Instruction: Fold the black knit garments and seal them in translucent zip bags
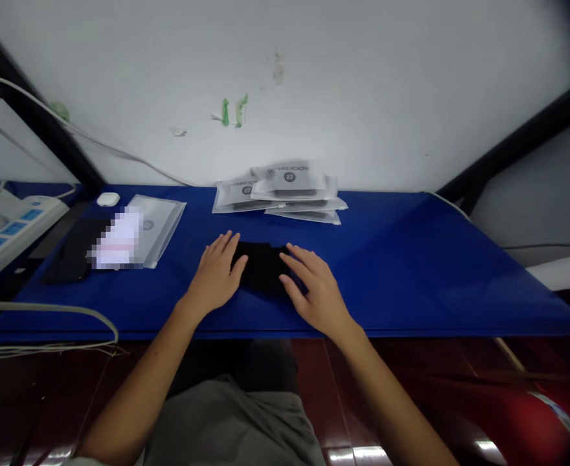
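Observation:
A small black cloth item [263, 265] lies on the blue table [411, 272] in front of me. My left hand [217, 275] rests flat on its left end, fingers stretched out. My right hand [314, 288] lies flat on its right end, fingers spread. Neither hand grips anything.
A stack of clear plastic packets [285, 191] sits at the table's back by the white wall. To the left lie more flat packets [156, 223], a black item [71, 259], a small white case [108, 199] and a white power strip [8, 226]. Cables run along the left edge.

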A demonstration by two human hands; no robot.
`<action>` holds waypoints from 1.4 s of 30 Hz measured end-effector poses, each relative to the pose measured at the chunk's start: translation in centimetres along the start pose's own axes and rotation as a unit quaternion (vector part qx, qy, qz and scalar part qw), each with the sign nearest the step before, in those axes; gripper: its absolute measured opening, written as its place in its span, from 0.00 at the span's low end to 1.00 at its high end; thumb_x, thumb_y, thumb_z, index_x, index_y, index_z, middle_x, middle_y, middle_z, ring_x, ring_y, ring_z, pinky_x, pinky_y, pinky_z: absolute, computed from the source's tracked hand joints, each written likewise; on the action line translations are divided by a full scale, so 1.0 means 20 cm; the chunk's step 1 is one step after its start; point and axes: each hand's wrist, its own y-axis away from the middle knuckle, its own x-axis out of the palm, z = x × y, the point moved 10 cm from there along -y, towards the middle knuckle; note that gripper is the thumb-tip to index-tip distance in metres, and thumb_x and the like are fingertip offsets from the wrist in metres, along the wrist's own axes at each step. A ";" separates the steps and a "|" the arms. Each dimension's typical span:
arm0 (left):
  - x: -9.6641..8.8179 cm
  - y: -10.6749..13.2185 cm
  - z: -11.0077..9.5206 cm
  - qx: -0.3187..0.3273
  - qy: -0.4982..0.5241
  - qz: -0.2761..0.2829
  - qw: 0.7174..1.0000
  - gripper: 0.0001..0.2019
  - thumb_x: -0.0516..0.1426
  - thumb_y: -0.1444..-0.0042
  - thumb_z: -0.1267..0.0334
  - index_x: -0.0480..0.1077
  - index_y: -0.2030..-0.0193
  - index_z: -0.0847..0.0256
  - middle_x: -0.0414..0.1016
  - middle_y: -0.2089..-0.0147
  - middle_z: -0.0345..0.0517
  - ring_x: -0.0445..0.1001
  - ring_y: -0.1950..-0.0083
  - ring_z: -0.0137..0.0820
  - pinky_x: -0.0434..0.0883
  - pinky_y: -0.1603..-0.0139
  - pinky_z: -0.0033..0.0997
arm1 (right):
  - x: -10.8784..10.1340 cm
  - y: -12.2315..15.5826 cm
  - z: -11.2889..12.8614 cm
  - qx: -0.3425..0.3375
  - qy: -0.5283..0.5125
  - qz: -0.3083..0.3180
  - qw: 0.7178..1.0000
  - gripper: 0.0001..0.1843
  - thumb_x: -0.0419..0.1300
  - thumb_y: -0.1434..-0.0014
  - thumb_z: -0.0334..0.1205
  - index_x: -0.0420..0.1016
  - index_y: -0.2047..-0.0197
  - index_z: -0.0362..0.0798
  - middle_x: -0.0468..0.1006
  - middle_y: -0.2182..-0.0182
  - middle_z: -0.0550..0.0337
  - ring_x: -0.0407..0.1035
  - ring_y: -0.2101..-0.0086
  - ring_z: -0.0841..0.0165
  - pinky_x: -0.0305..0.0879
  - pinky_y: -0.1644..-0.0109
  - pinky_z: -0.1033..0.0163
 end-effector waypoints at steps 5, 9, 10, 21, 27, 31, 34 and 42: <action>-0.06 0.04 0.15 -0.016 -0.009 -0.024 1.000 0.27 0.45 0.36 0.55 0.56 0.34 0.66 0.56 0.31 0.58 0.53 0.29 0.40 0.52 0.31 0.46 | 0.09 -0.05 0.19 -0.095 0.028 0.098 0.990 0.22 0.51 0.34 0.44 0.67 0.39 0.52 0.63 0.36 0.53 0.54 0.36 0.58 0.53 0.34 0.42; -0.05 0.06 0.21 -0.008 -0.012 -0.034 0.999 0.26 0.46 0.36 0.55 0.58 0.35 0.64 0.59 0.32 0.57 0.55 0.31 0.40 0.55 0.32 0.49 | 0.16 -0.07 0.21 -0.124 0.024 0.153 0.980 0.21 0.53 0.36 0.43 0.69 0.40 0.53 0.64 0.37 0.53 0.55 0.36 0.57 0.53 0.35 0.40; -0.04 0.07 0.21 -0.004 -0.015 -0.035 0.999 0.25 0.46 0.36 0.55 0.59 0.35 0.63 0.59 0.32 0.57 0.55 0.31 0.41 0.55 0.32 0.49 | 0.18 -0.08 0.20 -0.121 0.024 0.161 0.979 0.22 0.54 0.36 0.43 0.69 0.40 0.53 0.65 0.38 0.52 0.56 0.37 0.57 0.53 0.35 0.40; -0.03 0.10 0.21 0.011 -0.023 -0.044 0.999 0.22 0.45 0.35 0.56 0.64 0.39 0.62 0.61 0.33 0.53 0.55 0.30 0.38 0.52 0.31 0.48 | 0.18 -0.05 0.11 -0.035 0.153 0.133 0.979 0.32 0.54 0.39 0.56 0.65 0.38 0.44 0.70 0.42 0.40 0.66 0.45 0.49 0.59 0.40 0.39; -0.04 0.10 0.21 0.009 -0.013 -0.047 0.999 0.22 0.45 0.36 0.56 0.65 0.40 0.63 0.62 0.33 0.53 0.56 0.30 0.38 0.52 0.30 0.47 | 0.14 -0.03 0.17 -0.061 0.135 0.139 0.979 0.34 0.51 0.39 0.61 0.66 0.38 0.46 0.66 0.39 0.41 0.63 0.42 0.49 0.56 0.39 0.37; -0.03 0.10 0.21 -0.002 -0.011 -0.034 0.999 0.22 0.45 0.35 0.56 0.65 0.39 0.61 0.61 0.33 0.52 0.55 0.30 0.38 0.51 0.30 0.48 | 0.17 -0.02 0.16 -0.094 0.090 0.162 0.978 0.32 0.50 0.36 0.57 0.63 0.36 0.46 0.59 0.35 0.45 0.51 0.35 0.52 0.49 0.34 0.37; -0.03 0.10 0.22 0.000 -0.011 -0.034 0.999 0.22 0.45 0.35 0.56 0.65 0.39 0.61 0.61 0.32 0.51 0.55 0.30 0.38 0.51 0.30 0.49 | 0.20 -0.02 0.14 -0.087 0.078 0.171 0.978 0.31 0.48 0.35 0.54 0.61 0.35 0.46 0.58 0.34 0.46 0.50 0.35 0.54 0.50 0.34 0.39; -0.01 0.10 0.23 0.008 -0.014 -0.042 0.999 0.21 0.46 0.35 0.57 0.66 0.40 0.61 0.60 0.32 0.52 0.55 0.30 0.39 0.51 0.30 0.50 | 0.26 -0.03 0.11 -0.044 0.105 0.154 0.981 0.27 0.47 0.34 0.50 0.65 0.37 0.46 0.60 0.35 0.47 0.53 0.36 0.53 0.54 0.36 0.40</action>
